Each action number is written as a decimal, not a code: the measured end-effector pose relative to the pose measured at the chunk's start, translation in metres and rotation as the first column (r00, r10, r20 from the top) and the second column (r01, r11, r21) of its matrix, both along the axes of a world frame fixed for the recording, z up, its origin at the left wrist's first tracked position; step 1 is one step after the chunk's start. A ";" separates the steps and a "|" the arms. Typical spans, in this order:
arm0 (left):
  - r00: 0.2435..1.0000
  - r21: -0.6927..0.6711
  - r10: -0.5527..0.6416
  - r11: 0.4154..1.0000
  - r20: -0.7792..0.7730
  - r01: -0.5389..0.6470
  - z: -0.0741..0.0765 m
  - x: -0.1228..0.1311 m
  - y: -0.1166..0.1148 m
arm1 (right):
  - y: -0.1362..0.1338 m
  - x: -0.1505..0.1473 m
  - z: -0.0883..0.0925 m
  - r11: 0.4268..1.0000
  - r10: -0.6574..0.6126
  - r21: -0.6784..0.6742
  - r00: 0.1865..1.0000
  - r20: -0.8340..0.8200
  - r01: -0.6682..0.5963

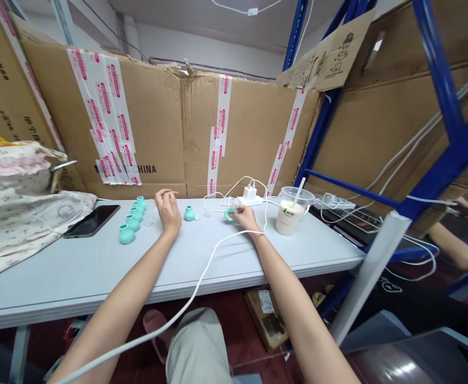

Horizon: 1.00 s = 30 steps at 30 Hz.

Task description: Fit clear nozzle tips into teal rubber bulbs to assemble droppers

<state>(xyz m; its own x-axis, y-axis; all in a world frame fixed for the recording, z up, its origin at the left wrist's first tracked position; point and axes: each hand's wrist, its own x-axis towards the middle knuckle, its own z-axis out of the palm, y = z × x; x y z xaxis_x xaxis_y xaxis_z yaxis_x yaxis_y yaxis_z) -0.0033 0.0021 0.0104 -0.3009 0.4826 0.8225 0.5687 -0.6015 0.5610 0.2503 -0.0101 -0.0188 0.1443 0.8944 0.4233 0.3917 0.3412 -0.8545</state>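
My right hand (246,217) pinches a small turquoise ring-shaped piece (229,214) just above the table. Loosely curved, my left hand (167,210) rests on the table with its fingers apart and nothing visible in them. Between my hands stands a small turquoise vase (189,214), upright. Small clear pieces lie near it, one a clear disc (207,214). Left of my left hand, several more turquoise vases (126,234) form a row running away from me, with another small clear piece (149,221) beside them.
A power strip with a white charger (250,192) and looping cables sits behind my right hand. A plastic cup with a straw (287,217) stands to its right. A white cable (206,266) crosses in front. At left are a phone (93,221) and floral cloth (29,197); cardboard walls the back.
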 end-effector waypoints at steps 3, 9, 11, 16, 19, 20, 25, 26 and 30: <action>0.999 -0.004 -0.040 0.999 -0.037 0.040 -0.001 0.001 -0.002 | -0.002 0.009 0.002 0.974 -0.210 0.111 0.973 0.100 0.199; 0.996 -0.019 0.002 1.000 -0.089 -0.004 -0.004 0.001 0.000 | -0.004 0.030 -0.002 0.830 -0.553 0.239 0.798 0.238 0.504; 0.996 -0.017 0.006 1.000 -0.088 -0.007 -0.006 0.000 0.004 | -0.003 0.033 -0.006 0.825 -0.565 0.187 0.766 0.307 0.534; 0.992 -0.019 -0.043 0.999 -0.116 0.041 -0.010 0.001 0.011 | 0.003 0.034 -0.011 0.819 -0.539 0.039 0.743 0.397 0.573; 0.988 -0.020 -0.063 0.998 -0.140 0.061 -0.011 0.002 0.013 | 0.006 0.033 -0.010 0.817 -0.527 -0.047 0.778 0.342 0.574; 0.987 -0.016 -0.064 0.998 -0.144 0.063 -0.011 0.002 0.013 | 0.006 0.032 -0.009 0.818 -0.535 -0.042 0.786 0.310 0.574; 0.989 -0.003 -0.062 0.998 -0.132 0.062 -0.011 0.002 0.012 | 0.000 0.019 0.001 0.809 -0.584 0.209 0.793 0.175 0.550; 0.989 -0.004 -0.063 0.998 -0.134 0.063 -0.011 0.002 0.012 | -0.003 0.014 0.004 0.810 -0.576 0.255 0.798 0.177 0.528; 0.987 -0.005 -0.063 0.998 -0.147 0.063 -0.012 0.003 0.012 | -0.022 -0.007 0.020 0.749 -0.623 0.459 0.744 0.242 0.478</action>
<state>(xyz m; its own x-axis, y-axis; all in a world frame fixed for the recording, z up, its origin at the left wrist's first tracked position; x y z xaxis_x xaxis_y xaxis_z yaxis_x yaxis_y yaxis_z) -0.0007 0.0143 -0.0012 -0.1455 0.4974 0.8552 0.6059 -0.6385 0.4745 0.2434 -0.0321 0.0008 0.3370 0.4843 0.8074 0.8537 0.2044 -0.4789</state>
